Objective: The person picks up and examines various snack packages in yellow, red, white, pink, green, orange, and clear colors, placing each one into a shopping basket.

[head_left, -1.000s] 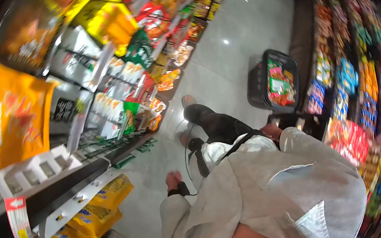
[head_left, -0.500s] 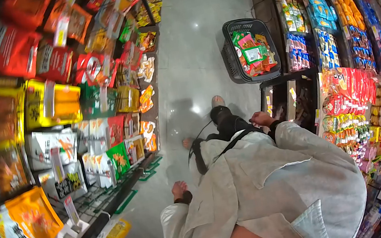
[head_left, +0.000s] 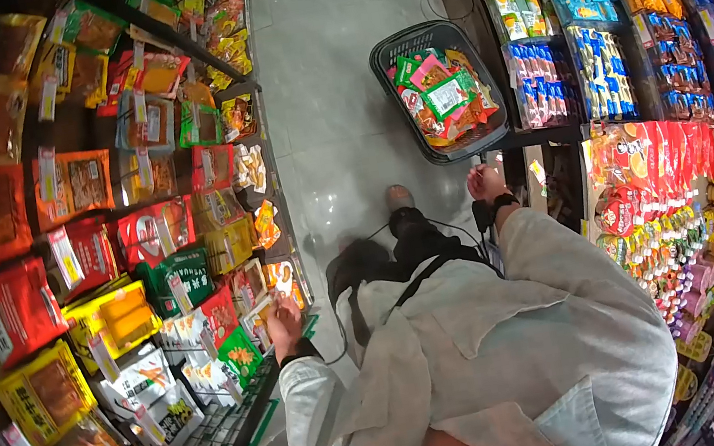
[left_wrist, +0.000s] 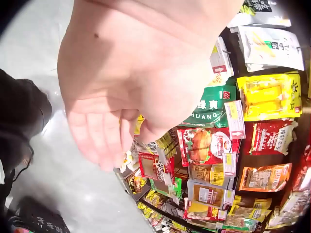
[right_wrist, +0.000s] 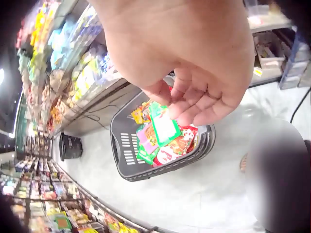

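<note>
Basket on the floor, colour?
Dark grey to near black. The basket shows best in the right wrist view.

Bright here in the aisle with me: small glints on the grey floor, soft shadow across it, white lamp glaring at the right-wrist view's left edge. Wrist cams run hot: left hand pale, packet label near blown out. Fisheye warp and dark corners throughout; dark shape lower right in right-wrist defocused.
</note>
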`<state>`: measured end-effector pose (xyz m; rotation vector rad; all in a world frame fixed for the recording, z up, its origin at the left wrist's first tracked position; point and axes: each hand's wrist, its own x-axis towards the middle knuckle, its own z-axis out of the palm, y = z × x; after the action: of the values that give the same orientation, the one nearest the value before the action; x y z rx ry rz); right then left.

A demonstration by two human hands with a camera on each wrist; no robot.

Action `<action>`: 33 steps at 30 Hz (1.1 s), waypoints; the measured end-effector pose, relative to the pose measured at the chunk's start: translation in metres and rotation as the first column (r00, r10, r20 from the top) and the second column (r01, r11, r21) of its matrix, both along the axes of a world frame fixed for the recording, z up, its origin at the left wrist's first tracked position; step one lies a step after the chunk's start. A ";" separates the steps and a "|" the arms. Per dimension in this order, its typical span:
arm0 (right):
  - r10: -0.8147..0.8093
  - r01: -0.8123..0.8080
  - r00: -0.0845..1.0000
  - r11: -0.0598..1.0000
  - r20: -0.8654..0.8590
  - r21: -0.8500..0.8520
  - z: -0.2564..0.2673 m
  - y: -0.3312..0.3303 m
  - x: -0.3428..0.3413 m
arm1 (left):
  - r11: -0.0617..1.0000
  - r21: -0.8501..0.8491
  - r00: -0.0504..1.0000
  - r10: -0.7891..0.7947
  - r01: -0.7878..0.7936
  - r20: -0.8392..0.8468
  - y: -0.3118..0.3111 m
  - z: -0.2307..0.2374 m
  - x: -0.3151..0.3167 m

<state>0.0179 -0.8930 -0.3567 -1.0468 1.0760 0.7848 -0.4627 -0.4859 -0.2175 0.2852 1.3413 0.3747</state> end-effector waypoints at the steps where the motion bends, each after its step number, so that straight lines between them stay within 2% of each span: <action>1: 0.008 -0.008 1.000 1.000 -0.004 0.010 0.015 0.011 0.005 | 0.969 0.085 0.972 -0.231 0.234 -0.038 0.011 -0.030 -0.025; 2: 0.016 -0.016 1.000 1.000 -0.009 0.018 0.025 0.021 0.007 | 0.877 0.155 0.891 -0.445 0.455 -0.093 0.020 -0.049 -0.042; 3: -0.036 0.036 0.999 0.999 -0.022 0.013 0.030 0.034 0.008 | 0.875 0.096 0.875 -0.457 0.475 -0.159 0.016 -0.044 -0.038; 5: -0.012 0.014 0.999 0.999 -0.047 0.049 0.008 0.042 0.005 | 0.866 -0.026 0.827 -0.486 0.499 -0.282 0.001 -0.039 -0.031; 6: -0.002 0.006 0.998 0.998 -0.056 0.065 -0.007 0.046 0.002 | 0.882 -0.073 0.849 -0.468 0.466 -0.243 0.005 -0.040 -0.032; 8: 0.260 -0.259 0.965 0.964 -0.021 0.052 -0.021 0.055 -0.007 | 0.900 -0.164 0.890 -0.427 0.403 -0.156 0.013 -0.083 -0.054; 9: 0.562 -0.562 0.824 0.827 0.073 -0.019 -0.010 0.065 -0.010 | 0.912 -0.189 0.921 -0.382 0.363 -0.076 0.019 -0.110 -0.067; 10: 0.818 -0.803 0.558 0.575 0.139 -0.160 0.002 0.075 -0.012 | 0.919 -0.219 0.942 -0.334 0.326 0.002 0.030 -0.137 -0.079; 11: 0.965 -0.906 0.215 0.255 0.153 -0.336 0.012 0.088 -0.012 | 0.883 -0.264 0.911 -0.411 0.387 -0.038 0.044 -0.159 -0.080; 12: 0.984 -0.907 0.064 0.126 0.164 -0.403 0.020 0.099 -0.008 | 0.886 -0.232 0.899 -0.430 0.402 -0.081 0.052 -0.163 -0.069; 13: 0.986 -0.888 -0.041 0.039 0.162 -0.458 0.026 0.110 0.000 | 0.889 -0.196 0.889 -0.440 0.413 -0.125 0.055 -0.162 -0.052; 15: 0.978 -0.850 0.002 0.112 0.210 -0.514 0.028 0.127 0.023 | 0.893 -0.185 0.881 -0.440 0.410 -0.171 0.077 -0.151 -0.014; 16: 0.970 -0.827 0.034 0.162 0.239 -0.539 0.028 0.138 0.035 | 0.819 -0.042 0.801 -0.569 0.572 -0.188 0.099 -0.172 -0.009; 17: 0.973 -0.750 0.106 0.215 0.208 -0.625 0.033 0.151 0.048 | 0.698 0.097 0.699 -0.679 0.709 -0.224 0.123 -0.204 -0.006; 19: 0.956 -0.581 0.255 0.271 0.145 -0.768 0.048 0.171 0.064 | 0.735 0.051 0.731 -0.661 0.676 -0.168 0.148 -0.174 0.039; 20: 0.924 -0.600 0.328 0.363 0.194 -0.713 0.060 0.179 0.068 | 0.748 0.043 0.747 -0.656 0.663 -0.102 0.164 -0.160 0.057; 21: 0.883 -0.607 0.403 0.455 0.241 -0.651 0.075 0.190 0.074 | 0.760 0.045 0.761 -0.649 0.648 0.009 0.183 -0.147 0.074; 22: 0.831 -0.601 0.476 0.546 0.288 -0.584 0.080 0.196 0.082 | 0.778 0.035 0.757 -0.619 0.627 0.207 0.207 -0.141 0.087; 23: 0.915 -0.579 0.336 0.386 0.221 -0.718 0.075 0.196 0.088 | 0.788 0.005 0.723 -0.567 0.615 0.395 0.232 -0.141 0.096; 24: 0.928 -0.630 0.321 0.357 0.187 -0.690 0.067 0.194 0.095 | 0.795 0.121 0.554 -0.514 0.595 0.654 0.247 -0.141 0.102; 25: 0.941 -0.682 0.303 0.326 0.152 -0.654 0.063 0.192 0.101 | 0.850 0.121 0.852 -0.485 0.512 -0.198 0.224 -0.079 0.143; 26: 0.952 -0.732 0.281 0.293 0.120 -0.615 0.056 0.189 0.110 | 0.869 0.172 0.877 -0.424 0.464 -0.225 0.227 -0.056 0.155; 27: 0.981 -0.735 0.186 0.176 0.055 -0.654 0.011 0.173 0.115 | 0.882 0.225 0.899 -0.359 0.415 -0.250 0.227 -0.039 0.158; 28: 0.977 -0.749 0.213 0.176 0.020 -0.638 -0.020 0.164 0.119 | 0.889 0.279 0.918 -0.289 0.363 -0.272 0.225 -0.027 0.158; 29: 0.971 -0.765 0.237 0.176 -0.016 -0.619 -0.044 0.156 0.123 | 0.941 0.213 0.949 -0.212 0.263 -0.235 0.224 -0.016 0.150; 31: 0.955 -0.823 0.288 0.210 -0.068 -0.528 -0.077 0.150 0.139 | 0.990 0.106 0.982 -0.078 0.097 -0.171 0.217 0.004 0.131; 33: 0.916 -0.849 0.393 0.329 -0.078 -0.414 -0.082 0.155 0.155 | 0.980 0.013 0.980 -0.198 0.198 -0.021 0.198 0.015 0.077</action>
<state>0.1732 -0.7384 -0.4388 -2.1141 0.3897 1.3511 -0.3862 -0.2876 -0.2024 0.4321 1.3162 0.2148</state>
